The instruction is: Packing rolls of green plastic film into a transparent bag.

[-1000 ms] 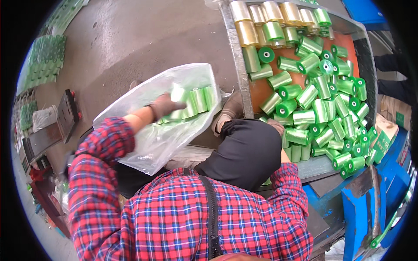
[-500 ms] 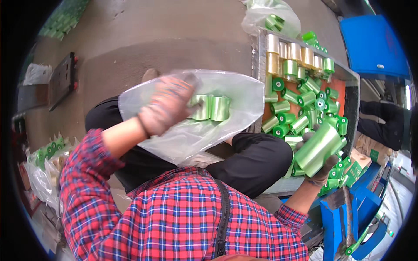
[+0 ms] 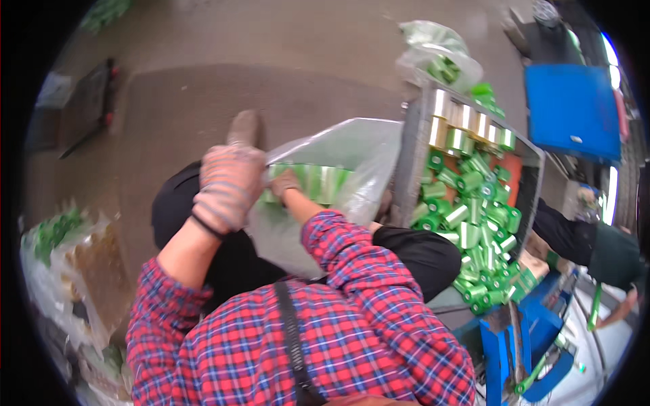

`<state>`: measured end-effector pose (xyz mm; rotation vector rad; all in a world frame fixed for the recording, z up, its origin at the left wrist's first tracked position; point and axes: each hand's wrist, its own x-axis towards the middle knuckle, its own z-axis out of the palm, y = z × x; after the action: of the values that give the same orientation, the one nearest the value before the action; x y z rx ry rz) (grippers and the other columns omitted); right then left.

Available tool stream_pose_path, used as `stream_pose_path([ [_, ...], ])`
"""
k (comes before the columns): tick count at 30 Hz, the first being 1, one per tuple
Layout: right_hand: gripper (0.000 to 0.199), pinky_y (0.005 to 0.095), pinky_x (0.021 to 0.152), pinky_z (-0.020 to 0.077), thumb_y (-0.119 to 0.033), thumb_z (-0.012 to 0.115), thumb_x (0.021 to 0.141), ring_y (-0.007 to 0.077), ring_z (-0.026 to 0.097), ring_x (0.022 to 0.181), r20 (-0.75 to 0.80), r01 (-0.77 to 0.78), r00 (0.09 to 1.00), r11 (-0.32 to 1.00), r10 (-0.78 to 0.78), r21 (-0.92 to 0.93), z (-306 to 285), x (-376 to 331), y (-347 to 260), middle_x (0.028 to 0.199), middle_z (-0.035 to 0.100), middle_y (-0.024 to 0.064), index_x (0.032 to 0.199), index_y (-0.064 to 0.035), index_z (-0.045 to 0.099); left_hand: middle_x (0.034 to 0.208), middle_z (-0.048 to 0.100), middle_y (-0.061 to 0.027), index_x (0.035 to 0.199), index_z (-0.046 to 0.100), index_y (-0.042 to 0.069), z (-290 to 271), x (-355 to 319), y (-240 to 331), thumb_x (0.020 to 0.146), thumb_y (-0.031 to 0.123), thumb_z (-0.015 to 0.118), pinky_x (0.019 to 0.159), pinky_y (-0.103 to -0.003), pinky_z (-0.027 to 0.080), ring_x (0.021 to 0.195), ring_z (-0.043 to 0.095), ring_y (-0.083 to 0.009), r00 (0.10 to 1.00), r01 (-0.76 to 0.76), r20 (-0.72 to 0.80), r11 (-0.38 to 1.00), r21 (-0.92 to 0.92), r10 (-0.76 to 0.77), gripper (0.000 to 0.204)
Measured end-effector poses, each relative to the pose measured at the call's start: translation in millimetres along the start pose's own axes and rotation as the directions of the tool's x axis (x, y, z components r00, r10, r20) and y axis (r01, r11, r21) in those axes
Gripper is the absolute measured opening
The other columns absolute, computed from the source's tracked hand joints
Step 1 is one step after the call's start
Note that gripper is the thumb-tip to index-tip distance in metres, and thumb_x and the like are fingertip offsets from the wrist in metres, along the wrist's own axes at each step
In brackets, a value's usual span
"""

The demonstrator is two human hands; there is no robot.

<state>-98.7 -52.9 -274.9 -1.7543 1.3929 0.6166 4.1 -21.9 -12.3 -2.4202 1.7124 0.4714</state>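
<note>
A clear plastic bag [image 3: 369,145] lies open across my lap. A row of shiny green film rolls [image 3: 315,181] sits inside it. My left hand [image 3: 233,179], in a striped work glove, is closed on the bag's left edge. My right hand [image 3: 286,183], also gloved, reaches across into the bag and is closed at the left end of the row. Its fingertips are partly hidden against the rolls.
To my right stands a grey-walled bin [image 3: 420,142] heaped with loose green rolls, with pale gold rolls at its far end. Another filled bag [image 3: 443,61] lies beyond it. Blue metal parts [image 3: 497,352] stand at lower right. Another person's arm [image 3: 619,308] shows at far right.
My right hand has moved left from the bin into the bag; the green roll it held is no longer over the bin. My left hand has come lower, to the bag's edge.
</note>
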Motion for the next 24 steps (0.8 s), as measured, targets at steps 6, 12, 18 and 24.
stream_pose_path([
  [6, 0.044, 0.0319, 0.063, 0.0527, -0.034, 0.057, 0.078, 0.0202, 0.063, 0.069, 0.644, 0.162, 0.748, 0.985, -0.159, 0.055, -207.5, -102.2, -51.8, 0.096, 0.062, 0.0151, 0.104, 0.0016, 0.055, 0.095, 0.058, -0.0147, 0.105, 0.054, 0.004, 1.6, -5.1, -16.4, 0.067, 0.023, 0.066, 0.08, -0.039, 0.041, 0.093, 0.053, -0.0305, 0.96, -0.058, -0.279, 0.987, -0.15, 0.013, 0.045],
  [12, 0.039, 0.0392, 0.081, 0.047, -0.034, 0.05, 0.078, 0.0335, 0.06, 0.087, -0.411, -0.249, 0.91, 0.864, 0.053, -0.439, -406.6, -49.3, 185.4, 0.094, 0.061, 0.0232, 0.09, 0.0006, 0.064, 0.112, 0.054, -0.0142, 0.112, 0.052, 0.001, -21.2, 17.2, 14.2, 0.065, -0.004, 0.059, 0.092, -0.035, 0.04, 0.108, 0.049, -0.0279, 0.82, -0.332, -0.565, 0.88, -0.34, 0.091, 0.048],
  [18, 0.071, 0.0396, 0.097, 0.0355, -0.026, 0.067, 0.068, 0.0328, 0.037, 0.121, -0.444, -0.493, 0.813, 0.851, 0.376, -0.183, -307.6, 23.3, 282.3, 0.132, 0.037, 0.014, 0.127, -0.0075, 0.031, 0.114, 0.052, -0.0134, 0.111, 0.052, -0.001, -6.1, 41.8, 21.5, 0.073, -0.007, 0.054, 0.093, -0.033, 0.039, 0.108, 0.049, -0.0236, 0.821, -0.337, -0.569, 0.834, -0.438, 0.033, 0.039],
  [24, 0.075, 0.0386, 0.093, 0.0375, -0.022, 0.076, 0.057, 0.0348, 0.048, 0.107, -0.73, -0.081, 0.666, 0.988, 0.151, 0.13, -278.5, 57.3, 329.5, 0.119, 0.047, 0.0166, 0.12, -0.0042, 0.04, 0.107, 0.056, -0.0123, 0.107, 0.055, -0.001, -7.6, 58.9, 29.9, 0.076, -0.005, 0.054, 0.09, -0.031, 0.04, 0.103, 0.053, -0.0225, 0.841, -0.303, -0.541, 0.837, -0.456, 0.009, 0.031],
])
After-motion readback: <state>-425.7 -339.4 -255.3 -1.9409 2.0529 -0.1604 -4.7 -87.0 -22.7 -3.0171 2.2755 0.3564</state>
